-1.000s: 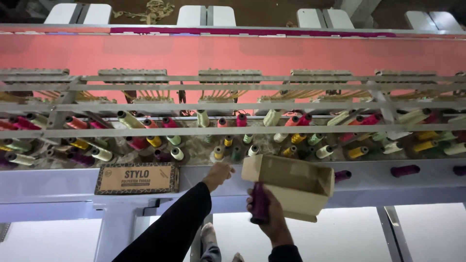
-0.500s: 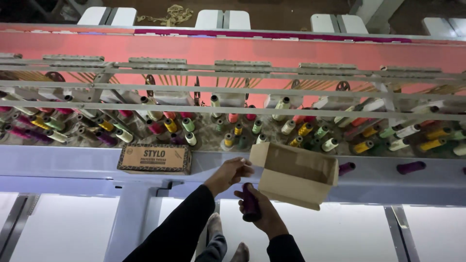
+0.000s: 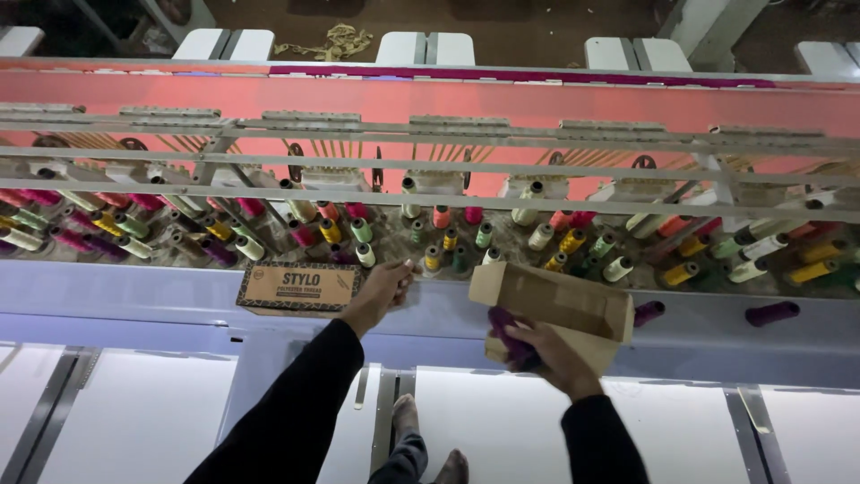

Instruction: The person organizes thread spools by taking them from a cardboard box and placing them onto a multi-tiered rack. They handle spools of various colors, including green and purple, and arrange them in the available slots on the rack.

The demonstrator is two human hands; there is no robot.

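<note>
A long embroidery machine (image 3: 430, 99) with a coral-red fabric bed fills the upper view, and below its rails a spool rack (image 3: 430, 242) carries dozens of upright thread cones in pink, yellow, green, cream and orange, too many and too overlapped to count exactly. Most rack positions appear filled already, so the loading looks well along, though how many spots remain open cannot be told. On the pale blue ledge (image 3: 134, 291) lie two cartons: a closed brown thread box (image 3: 299, 287) at the left and an open cardboard box (image 3: 551, 305) held up at the right. Two purple cones (image 3: 772, 313) lie on their sides on the ledge further right. The right hand (image 3: 551, 350) is curled around the underside of the open box and also pins one dark purple thread cone (image 3: 506, 333) against it. The left hand (image 3: 383, 289) reaches toward the rack's front row, fingers loosely bent and apparently empty, touching the closed box's edge.
</note>
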